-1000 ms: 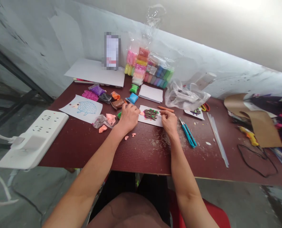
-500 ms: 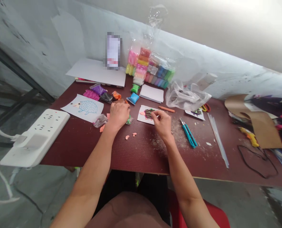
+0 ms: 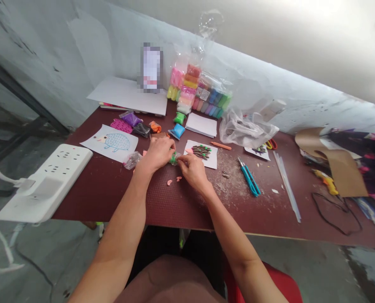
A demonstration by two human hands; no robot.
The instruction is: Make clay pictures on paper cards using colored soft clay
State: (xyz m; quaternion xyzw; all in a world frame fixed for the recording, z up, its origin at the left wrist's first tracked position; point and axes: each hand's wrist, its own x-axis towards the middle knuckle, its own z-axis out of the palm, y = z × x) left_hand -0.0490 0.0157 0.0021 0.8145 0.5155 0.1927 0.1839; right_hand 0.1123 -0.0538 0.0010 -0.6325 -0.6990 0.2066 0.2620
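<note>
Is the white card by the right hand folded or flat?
Flat: the white card lies on the table, with no fold where the right hand leaves it visible.

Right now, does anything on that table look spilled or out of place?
Yes: pale crumbs are strewn over the maroon tabletop beside the teal utility knife, untidy, perhaps like uncleared shavings. Small peach scraps also lie loose near the right hand, outside any packet.
</note>
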